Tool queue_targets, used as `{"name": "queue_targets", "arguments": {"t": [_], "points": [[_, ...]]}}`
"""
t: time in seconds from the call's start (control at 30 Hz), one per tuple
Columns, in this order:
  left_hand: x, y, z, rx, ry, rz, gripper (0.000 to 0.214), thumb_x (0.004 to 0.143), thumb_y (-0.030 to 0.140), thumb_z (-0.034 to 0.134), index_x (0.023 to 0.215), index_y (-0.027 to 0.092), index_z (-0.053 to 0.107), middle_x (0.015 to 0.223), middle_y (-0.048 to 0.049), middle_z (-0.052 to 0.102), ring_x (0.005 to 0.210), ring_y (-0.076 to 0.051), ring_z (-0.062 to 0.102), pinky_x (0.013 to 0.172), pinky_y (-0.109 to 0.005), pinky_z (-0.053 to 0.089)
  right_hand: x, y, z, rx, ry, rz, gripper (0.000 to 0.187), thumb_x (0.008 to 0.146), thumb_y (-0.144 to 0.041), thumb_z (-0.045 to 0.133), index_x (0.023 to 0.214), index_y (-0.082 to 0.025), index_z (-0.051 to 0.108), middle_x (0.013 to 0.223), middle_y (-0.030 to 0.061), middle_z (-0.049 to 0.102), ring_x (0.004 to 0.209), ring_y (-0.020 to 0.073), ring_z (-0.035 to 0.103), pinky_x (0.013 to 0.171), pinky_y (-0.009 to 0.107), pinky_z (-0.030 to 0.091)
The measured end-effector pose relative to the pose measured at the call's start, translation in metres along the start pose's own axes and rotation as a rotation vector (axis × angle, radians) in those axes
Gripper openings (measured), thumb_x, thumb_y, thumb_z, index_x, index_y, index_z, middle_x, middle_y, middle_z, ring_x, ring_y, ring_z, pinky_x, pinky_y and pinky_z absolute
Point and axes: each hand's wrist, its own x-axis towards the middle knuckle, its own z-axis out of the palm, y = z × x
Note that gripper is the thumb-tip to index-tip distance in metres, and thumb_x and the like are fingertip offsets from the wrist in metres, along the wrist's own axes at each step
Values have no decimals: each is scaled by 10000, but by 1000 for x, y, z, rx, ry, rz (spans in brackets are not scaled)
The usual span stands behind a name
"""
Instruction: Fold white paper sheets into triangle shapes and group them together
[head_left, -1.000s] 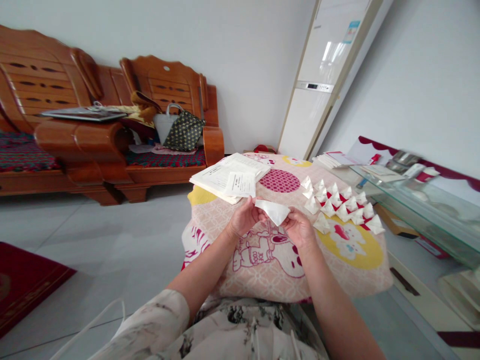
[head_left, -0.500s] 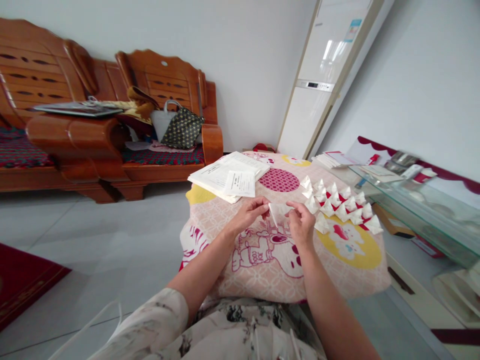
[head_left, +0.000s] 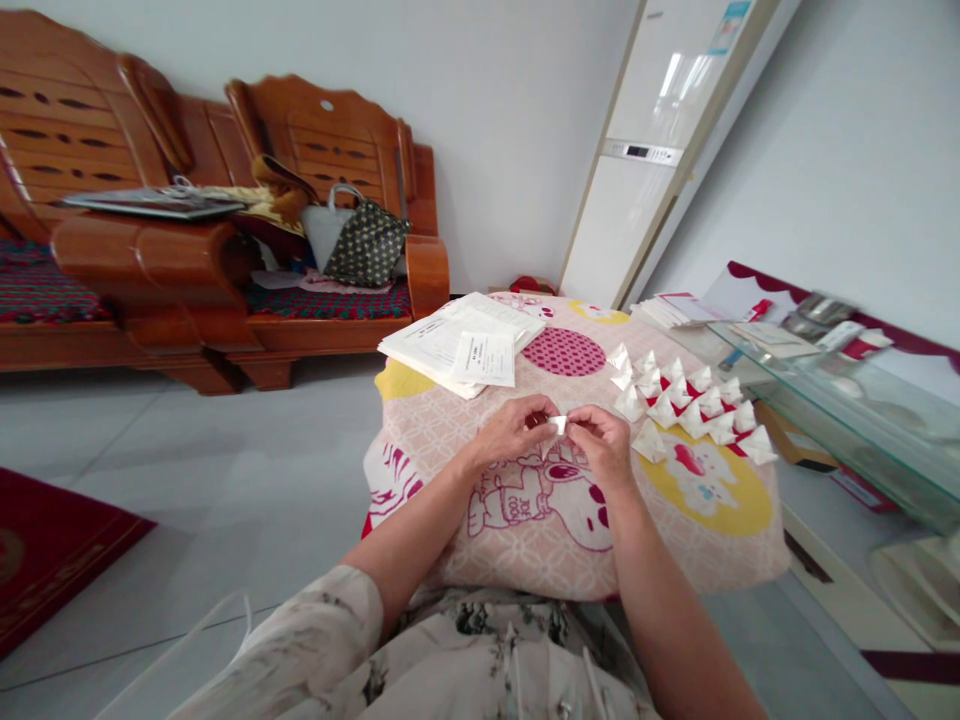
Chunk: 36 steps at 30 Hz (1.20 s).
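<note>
My left hand [head_left: 516,430] and my right hand [head_left: 606,447] meet over a low table covered with a pink cartoon-print cloth [head_left: 525,540]. Both pinch a small folded piece of white paper [head_left: 557,425] between fingertips; most of it is hidden by my fingers. To the right on the cloth lie several folded white-and-red paper triangles [head_left: 686,405] in rows. A stack of printed white sheets [head_left: 461,343] rests at the far left of the table.
Wooden armchairs [head_left: 315,200] with a handbag [head_left: 364,250] stand at the back left. A tall white air conditioner [head_left: 652,150] stands in the corner. A glass-topped cabinet [head_left: 847,400] with papers and tins runs along the right. A red rug [head_left: 45,550] lies left.
The paper, held out as a wide triangle a second ago, is now folded down small between both hands' fingertips. My hands have drawn closer together.
</note>
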Motion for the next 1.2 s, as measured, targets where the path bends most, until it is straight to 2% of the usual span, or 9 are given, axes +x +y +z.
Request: {"name": "queue_targets", "arguments": {"t": [0.1, 0.2, 0.43, 0.67, 0.93, 1.07, 1.2], "points": [[-1, 3, 3, -5, 14, -5, 162, 801, 227, 640, 942, 156, 604, 743, 12, 595, 643, -109, 520, 609, -233, 394, 0, -2, -1, 51, -2, 76, 45, 712, -235, 689, 706, -191, 692, 493, -24, 615, 402, 105, 486, 397, 213, 335], [-3, 5, 6, 18, 22, 4, 189, 794, 203, 629, 974, 165, 586, 752, 16, 593, 637, -107, 516, 596, -232, 389, 1, -2, 0, 97, -24, 95, 58, 718, -246, 679, 702, -191, 685, 484, -14, 629, 379, 105, 491, 378, 206, 327], [-5, 6, 12, 137, 69, 34, 211, 831, 244, 631, 1019, 163, 583, 751, 15, 600, 652, -117, 545, 621, -243, 412, 2, -2, 2, 193, -31, 123, 100, 713, -279, 716, 707, -188, 675, 503, -7, 649, 396, 122, 549, 381, 208, 392], [-5, 3, 10, 58, 37, 34, 206, 878, 289, 608, 1035, 156, 593, 772, -4, 618, 664, -124, 557, 627, -246, 429, 2, 4, 0, 248, -49, 128, 108, 715, -283, 723, 741, -190, 674, 544, 2, 678, 411, 134, 581, 382, 213, 419], [-5, -1, 9, -14, 40, 57, 322, 921, 405, 605, 1116, 149, 600, 857, -36, 651, 756, -148, 601, 682, -260, 462, 3, 4, -1, 302, -19, 156, 120, 696, -280, 730, 742, -193, 662, 536, 4, 678, 390, 138, 582, 368, 215, 425], [-6, 0, 11, -15, 78, 73, 282, 918, 347, 596, 1124, 158, 559, 869, -25, 636, 731, -133, 584, 672, -255, 456, 3, 5, -1, 312, -27, 150, 125, 707, -285, 731, 750, -192, 660, 528, 7, 678, 392, 137, 580, 377, 211, 427], [-7, 2, 11, 33, 109, 37, 156, 890, 267, 574, 1008, 165, 565, 733, 15, 590, 661, -123, 550, 635, -245, 423, 2, 5, -1, 278, -44, 123, 167, 710, -308, 775, 782, -187, 686, 534, 6, 682, 407, 136, 583, 389, 213, 435]]}}
